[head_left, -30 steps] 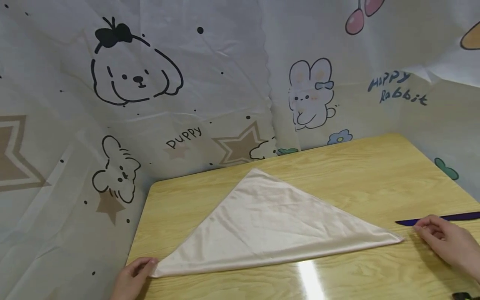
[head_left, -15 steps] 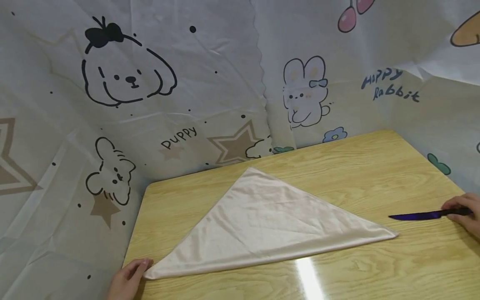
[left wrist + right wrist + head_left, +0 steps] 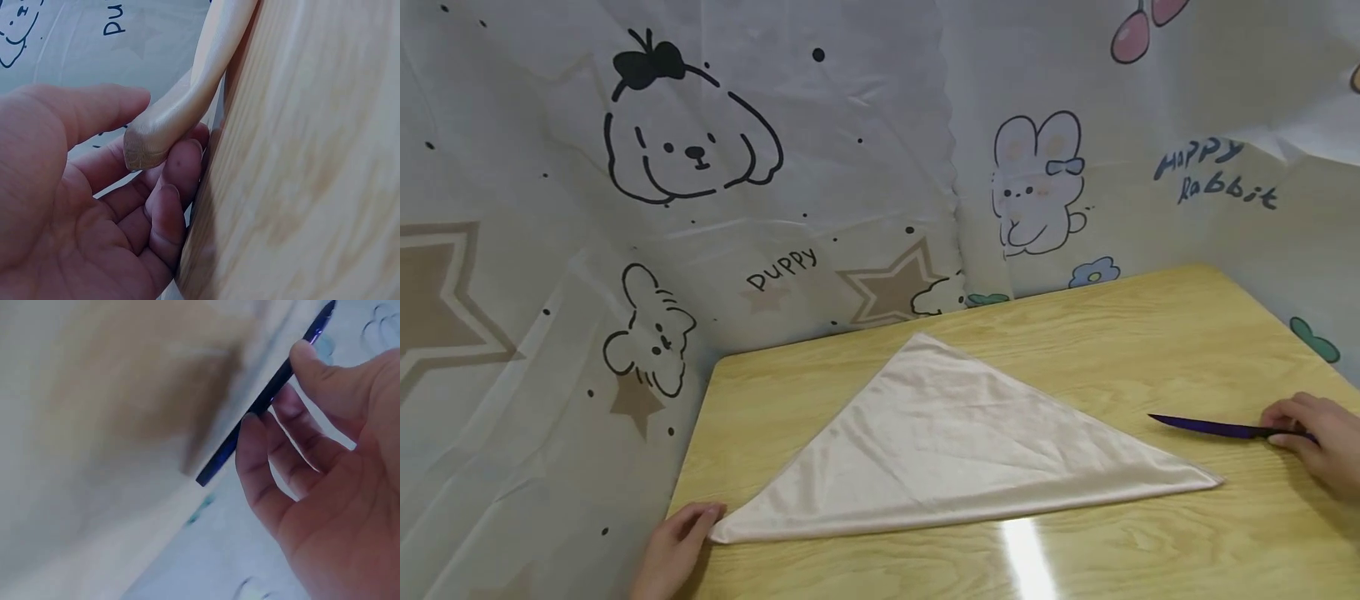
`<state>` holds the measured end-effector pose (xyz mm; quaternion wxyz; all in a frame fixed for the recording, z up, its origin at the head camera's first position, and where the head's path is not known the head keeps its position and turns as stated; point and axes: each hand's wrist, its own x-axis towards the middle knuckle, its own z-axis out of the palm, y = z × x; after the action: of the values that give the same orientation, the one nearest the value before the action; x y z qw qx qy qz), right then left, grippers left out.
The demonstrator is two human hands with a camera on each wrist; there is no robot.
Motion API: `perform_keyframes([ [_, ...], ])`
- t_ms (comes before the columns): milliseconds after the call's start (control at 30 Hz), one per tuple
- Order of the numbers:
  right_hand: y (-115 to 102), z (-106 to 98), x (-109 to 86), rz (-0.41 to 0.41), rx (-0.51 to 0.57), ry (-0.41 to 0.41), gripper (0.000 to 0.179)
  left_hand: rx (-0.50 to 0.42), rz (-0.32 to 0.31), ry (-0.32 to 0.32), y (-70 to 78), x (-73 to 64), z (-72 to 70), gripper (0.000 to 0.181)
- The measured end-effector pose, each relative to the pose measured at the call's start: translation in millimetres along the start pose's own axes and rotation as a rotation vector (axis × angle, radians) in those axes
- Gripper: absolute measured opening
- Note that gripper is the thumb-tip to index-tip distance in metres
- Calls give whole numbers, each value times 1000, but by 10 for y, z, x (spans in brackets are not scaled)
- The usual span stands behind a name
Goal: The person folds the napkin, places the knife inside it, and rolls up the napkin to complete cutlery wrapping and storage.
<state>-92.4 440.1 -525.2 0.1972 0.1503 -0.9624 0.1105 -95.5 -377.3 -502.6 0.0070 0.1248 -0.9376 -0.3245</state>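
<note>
A cream satin cloth (image 3: 940, 442), folded into a triangle, lies on the wooden table with its long edge toward me. At its left corner my left hand (image 3: 677, 546) pinches the fabric; in the left wrist view the cloth's corner (image 3: 153, 140) sits between thumb and curled fingers. On the right, my right hand (image 3: 1315, 437) grips a knife (image 3: 1210, 427) by its dark handle. The purple-blue blade points left, toward the cloth but apart from it. The right wrist view shows thumb and fingertips around the knife's handle (image 3: 228, 447).
The wood-grain table (image 3: 1150, 342) extends behind and in front of the cloth. A white sheet (image 3: 865, 108) printed with cartoon animals, stars and flowers hangs along the back and both sides of the table.
My right hand has taken hold of the knife, drawn it right, then brought it back a little leftward. The left hand stays at the cloth's corner; the head view has shifted slightly.
</note>
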Motion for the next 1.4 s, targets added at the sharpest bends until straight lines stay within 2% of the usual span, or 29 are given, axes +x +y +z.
perform_keyframes([
  [133,-386,-58,211,-35,53,-121,26,-7,12,-11,27,27,8,40],
  [300,-926,-30,505,-84,147,-203,22,-28,-2,-26,72,47,16,38],
  [500,-1484,137,732,-139,208,-233,19,-58,29,-38,143,81,68,34],
  [733,-2219,332,945,-296,247,-182,18,-31,21,-29,176,145,101,41],
  [900,-2658,496,1063,-351,268,-218,17,-30,4,-26,170,138,84,41],
  [1133,-3083,659,1111,-424,268,-284,11,-22,-43,-27,121,84,49,39],
  [1400,-3248,750,1113,-440,243,-271,18,-34,-76,-22,29,32,14,39],
])
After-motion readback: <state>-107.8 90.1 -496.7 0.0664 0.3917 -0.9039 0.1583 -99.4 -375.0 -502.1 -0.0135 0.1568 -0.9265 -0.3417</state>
